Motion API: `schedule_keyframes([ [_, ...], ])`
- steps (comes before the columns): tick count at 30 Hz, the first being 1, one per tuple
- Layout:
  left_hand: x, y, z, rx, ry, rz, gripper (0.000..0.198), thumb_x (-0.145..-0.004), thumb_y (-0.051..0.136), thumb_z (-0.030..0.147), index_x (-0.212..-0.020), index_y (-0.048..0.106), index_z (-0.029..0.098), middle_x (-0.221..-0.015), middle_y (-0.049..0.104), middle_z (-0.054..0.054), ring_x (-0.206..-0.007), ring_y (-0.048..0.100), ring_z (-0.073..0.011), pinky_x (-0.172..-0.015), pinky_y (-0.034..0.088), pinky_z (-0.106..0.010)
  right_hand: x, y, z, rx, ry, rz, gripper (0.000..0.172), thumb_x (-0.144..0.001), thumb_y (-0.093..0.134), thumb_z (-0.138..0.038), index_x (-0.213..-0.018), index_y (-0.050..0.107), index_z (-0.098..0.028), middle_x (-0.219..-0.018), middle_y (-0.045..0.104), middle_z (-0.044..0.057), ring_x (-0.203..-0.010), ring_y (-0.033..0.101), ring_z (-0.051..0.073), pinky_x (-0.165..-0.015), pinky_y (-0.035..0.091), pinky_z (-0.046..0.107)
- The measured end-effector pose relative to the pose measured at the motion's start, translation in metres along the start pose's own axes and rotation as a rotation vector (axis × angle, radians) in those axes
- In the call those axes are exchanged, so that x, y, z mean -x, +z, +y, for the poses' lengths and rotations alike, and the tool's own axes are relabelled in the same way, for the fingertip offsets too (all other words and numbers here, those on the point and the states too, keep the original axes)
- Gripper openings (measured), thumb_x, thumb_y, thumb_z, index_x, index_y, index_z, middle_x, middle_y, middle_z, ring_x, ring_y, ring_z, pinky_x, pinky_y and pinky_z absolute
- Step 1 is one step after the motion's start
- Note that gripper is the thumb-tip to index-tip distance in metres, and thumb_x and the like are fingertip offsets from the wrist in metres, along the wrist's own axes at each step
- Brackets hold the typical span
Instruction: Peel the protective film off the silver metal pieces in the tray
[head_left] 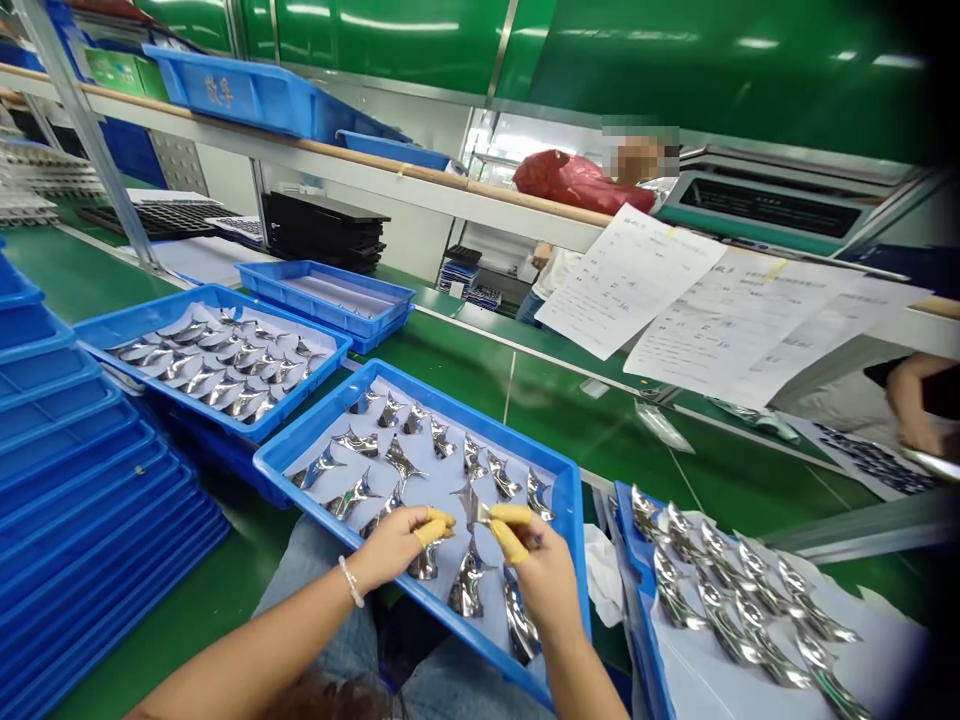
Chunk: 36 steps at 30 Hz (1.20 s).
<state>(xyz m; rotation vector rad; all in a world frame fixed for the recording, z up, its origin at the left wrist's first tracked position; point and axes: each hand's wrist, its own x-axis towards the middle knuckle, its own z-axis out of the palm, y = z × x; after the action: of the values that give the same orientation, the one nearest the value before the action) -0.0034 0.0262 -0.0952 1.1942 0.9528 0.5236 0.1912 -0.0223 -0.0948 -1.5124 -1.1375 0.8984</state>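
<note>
Head view:
- A shiny metal piece (471, 507) is pinched by the right hand (544, 580), over a blue tray (450, 425).
- The left hand (390, 545) is held just beside it, fingers pressed together; any hold cannot be told.
- Other metal pieces (401, 460) are laid close together inside the tray's raised edge.
- A side tray (150, 320) is set to the left, and another side tray (626, 520) to the right.

Left hand (394, 548) and right hand (546, 588) over blue plastic tray (322, 412) lined with white sheet. Yellow finger cots (510, 540) on right hand pinch curved shiny silver metal piece (471, 506); left fingertips just beside it. More silver pieces (466, 588) around both hands. Second blue tray (296, 320) beyond left hand, third blue tray (628, 540) right of right hand, stacked blue trays (75, 470) left of left hand.
</note>
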Motion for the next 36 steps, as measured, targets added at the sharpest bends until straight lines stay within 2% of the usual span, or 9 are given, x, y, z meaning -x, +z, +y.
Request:
schedule_keyframes([
  [4,0.011,0.011,0.022,0.091,0.139,-0.008,0.043,-0.079,0.063,0.052,-0.095,0.068,0.013,-0.096,0.068,-0.009,-0.093,0.060,-0.0214,-0.087,0.043,-0.032,0.038,0.012,-0.002,-0.536,0.094,0.056,0.023,-0.069,0.079,-0.038,-0.078,0.068,-0.020,-0.065,0.060,0.002,-0.045,0.042,0.009,-0.041,0.035,0.020],
  [8,0.021,0.011,0.038,0.058,0.221,0.025,0.040,-0.079,0.063,0.053,-0.076,0.064,0.013,-0.074,0.063,-0.005,-0.073,0.057,-0.0170,-0.074,0.044,-0.029,0.059,0.024,-0.002,-0.753,0.186,0.000,0.027,-0.067,0.081,-0.035,-0.086,0.067,-0.024,-0.066,0.058,-0.001,-0.043,0.035,0.005,-0.038,0.028,0.016],
  [14,0.036,0.007,0.057,-0.280,0.406,0.076,0.038,-0.084,0.059,0.048,-0.066,0.064,0.014,-0.071,0.061,-0.004,-0.072,0.054,-0.0152,-0.071,0.040,-0.027,0.070,0.018,0.011,-0.537,0.091,-0.067,0.021,-0.076,0.074,-0.036,-0.091,0.070,-0.022,-0.065,0.056,0.000,-0.052,0.043,0.010,-0.049,0.039,0.021],
  [19,0.045,0.009,0.069,-0.424,0.680,0.006,0.039,-0.090,0.052,0.047,-0.072,0.067,0.016,-0.067,0.063,-0.003,-0.068,0.053,-0.0134,-0.071,0.039,-0.027,0.069,0.007,-0.009,-0.282,-0.110,-0.100,0.007,-0.078,0.072,-0.030,-0.082,0.071,-0.023,-0.079,0.064,0.003,-0.069,0.055,0.016,-0.060,0.044,0.025],
  [22,0.048,0.011,0.074,-0.490,0.767,-0.012,0.037,-0.091,0.051,0.045,-0.074,0.068,0.016,-0.069,0.064,-0.004,-0.068,0.053,-0.0127,-0.071,0.039,-0.027,0.071,0.004,-0.022,-0.213,-0.172,-0.085,0.001,-0.080,0.070,-0.025,-0.079,0.070,-0.024,-0.078,0.065,0.002,-0.070,0.057,0.016,-0.060,0.044,0.025],
  [27,0.054,0.012,0.078,-0.581,0.810,-0.006,0.035,-0.090,0.052,0.044,-0.078,0.071,0.017,-0.071,0.065,-0.004,-0.072,0.053,-0.0133,-0.071,0.040,-0.027,0.077,0.001,-0.025,-0.202,-0.221,-0.084,0.006,-0.081,0.069,-0.021,-0.084,0.071,-0.025,-0.080,0.066,0.001,-0.069,0.057,0.016,-0.058,0.043,0.025],
  [30,0.057,0.013,0.081,-0.594,0.810,-0.008,0.033,-0.090,0.052,0.044,-0.082,0.073,0.019,-0.072,0.066,-0.005,-0.072,0.053,-0.0144,-0.072,0.039,-0.028,0.080,0.000,-0.022,-0.175,-0.213,-0.079,0.004,-0.079,0.071,-0.022,-0.082,0.072,-0.025,-0.070,0.063,0.001,-0.063,0.054,0.016,-0.054,0.041,0.025],
  [33,0.058,0.013,0.083,-0.586,0.687,-0.034,0.035,-0.088,0.053,0.048,-0.077,0.073,0.021,-0.067,0.065,-0.005,-0.071,0.054,-0.0165,-0.074,0.040,-0.031,0.081,-0.001,-0.021,-0.179,-0.148,-0.081,0.003,-0.078,0.072,-0.026,-0.077,0.073,-0.024,-0.065,0.060,0.001,-0.062,0.053,0.017,-0.054,0.040,0.027],
  [36,0.056,0.014,0.084,-0.432,0.470,-0.027,0.034,-0.083,0.061,0.048,-0.068,0.070,0.019,-0.064,0.063,-0.005,-0.068,0.054,-0.0168,-0.071,0.042,-0.030,0.081,-0.001,-0.025,-0.285,-0.089,-0.138,0.008,-0.079,0.072,-0.032,-0.076,0.073,-0.025,-0.071,0.063,0.004,-0.067,0.056,0.020,-0.059,0.044,0.030],
])
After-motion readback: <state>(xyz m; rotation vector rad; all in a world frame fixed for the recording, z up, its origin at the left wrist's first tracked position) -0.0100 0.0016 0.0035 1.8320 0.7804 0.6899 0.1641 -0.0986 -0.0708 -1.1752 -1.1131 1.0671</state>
